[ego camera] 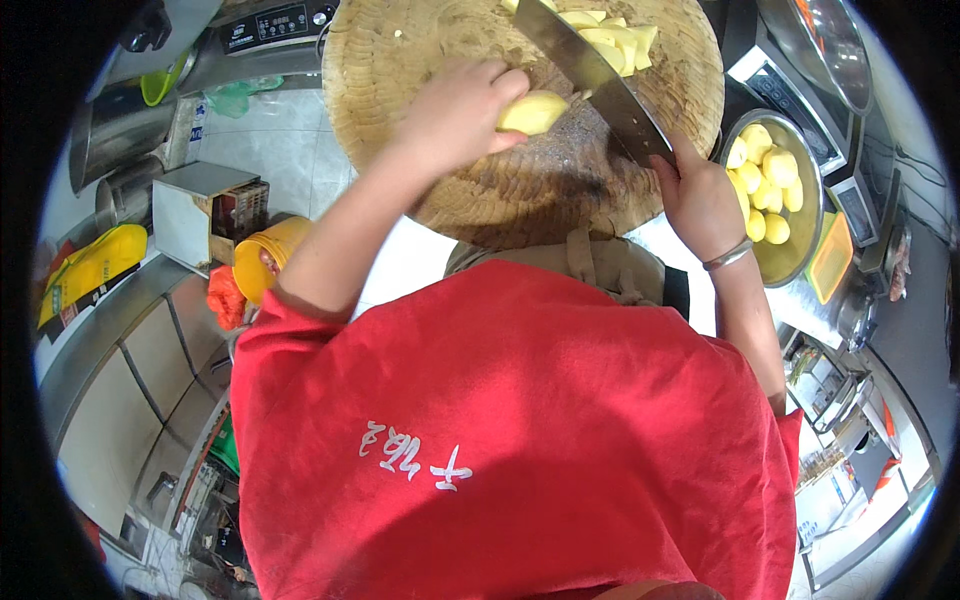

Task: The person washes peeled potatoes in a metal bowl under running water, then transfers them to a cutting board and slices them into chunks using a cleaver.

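Observation:
A peeled potato piece (534, 112) lies on a thick round wooden chopping block (375, 90), and my left hand (469, 109) grips its left end. In my right hand (705, 195) is the handle of a broad-bladed cleaver (592, 82). Its blade slants up and left over the block, to the right of the held potato. Cut potato pieces (621, 43) form a pile beyond the blade near the block's far edge. Part of that pile is hidden behind the cleaver.
Right of the block, a steel bowl (814, 247) holds several peeled potatoes (765, 180). An orange and green plastic basket (831, 259) stands beside it. Another steel bowl (847, 67) is at upper right. A yellow bucket (251, 259) and a red plastic bag (225, 296) sit low at left.

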